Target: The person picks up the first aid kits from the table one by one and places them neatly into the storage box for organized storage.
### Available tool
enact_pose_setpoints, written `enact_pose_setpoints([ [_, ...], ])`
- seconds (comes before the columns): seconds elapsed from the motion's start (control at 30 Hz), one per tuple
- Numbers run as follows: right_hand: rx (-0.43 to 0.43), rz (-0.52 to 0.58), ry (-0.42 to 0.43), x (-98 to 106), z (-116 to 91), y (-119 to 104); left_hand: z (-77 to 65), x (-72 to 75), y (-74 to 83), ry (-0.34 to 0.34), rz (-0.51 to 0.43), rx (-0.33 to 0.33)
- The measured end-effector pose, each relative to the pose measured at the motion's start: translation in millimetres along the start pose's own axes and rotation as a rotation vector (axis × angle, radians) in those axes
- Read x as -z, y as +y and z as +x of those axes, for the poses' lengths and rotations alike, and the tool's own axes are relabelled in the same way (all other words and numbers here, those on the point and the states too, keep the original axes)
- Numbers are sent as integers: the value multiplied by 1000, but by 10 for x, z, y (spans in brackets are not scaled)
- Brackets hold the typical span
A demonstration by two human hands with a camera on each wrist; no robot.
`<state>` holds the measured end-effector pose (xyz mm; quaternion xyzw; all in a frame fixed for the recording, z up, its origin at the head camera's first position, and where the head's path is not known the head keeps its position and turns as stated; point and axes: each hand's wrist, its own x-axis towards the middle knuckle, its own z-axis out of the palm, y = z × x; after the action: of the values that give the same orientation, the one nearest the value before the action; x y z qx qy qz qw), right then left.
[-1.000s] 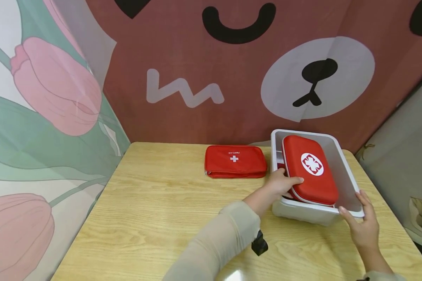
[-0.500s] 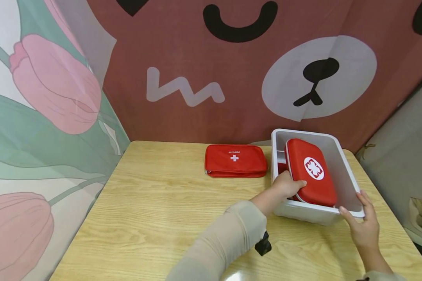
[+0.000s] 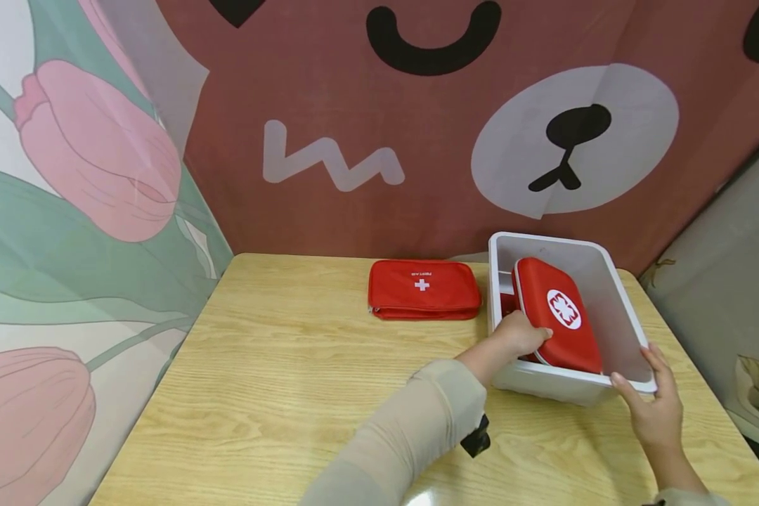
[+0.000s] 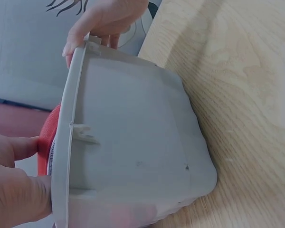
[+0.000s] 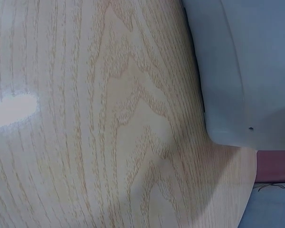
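A hard red first aid case with a white cross emblem lies tilted inside a light grey plastic bin. My left hand grips the case at its near left side, thumb on top; the other fingers are hidden behind the bin's rim. In the left wrist view, the thumb presses the red case just past the rim. My right hand holds the bin's near right corner, thumb on the near rim and fingers over the right side. Only a sliver of that hand shows in the right wrist view.
A flat red first aid pouch lies left of the bin at the back of the wooden table. Another dark red item shows inside the bin, left of the case. Printed cloth hangs behind the table.
My left hand has shifted slightly right with the red case, whose far end has sunk lower into the bin. The right hand and the pouch stay in place.
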<state>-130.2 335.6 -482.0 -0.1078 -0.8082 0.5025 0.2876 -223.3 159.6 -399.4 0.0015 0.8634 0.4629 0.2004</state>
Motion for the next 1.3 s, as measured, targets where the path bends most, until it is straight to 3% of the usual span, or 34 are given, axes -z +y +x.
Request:
enact_pose_setpoints([
  [0.3, -21, -13, -4, 8, -29, 25, -7, -44, -2, -32, 127, -7],
  [0.47, -13, -8, -10, -19, -31, 22, -9, -74, -20, -6, 194, -11],
  [0.57, -3, -16, -8, -26, -18, 23, -9, -66, -22, 6, 162, -7],
  [0.77, 3, -20, -4, -20, 8, 7, -35, -40, -34, 29, -5, -18],
  [0.93, 14, -10, 1, -16, 3, 0, -64, -23, -65, 75, -105, -73],
  [1.1, 17, -7, 3, -4, -4, 3, -76, -21, -99, 63, -134, -119],
  [1.3, 26, -2, 8, -2, -12, 10, -67, -25, -102, 0, -112, -122],
])
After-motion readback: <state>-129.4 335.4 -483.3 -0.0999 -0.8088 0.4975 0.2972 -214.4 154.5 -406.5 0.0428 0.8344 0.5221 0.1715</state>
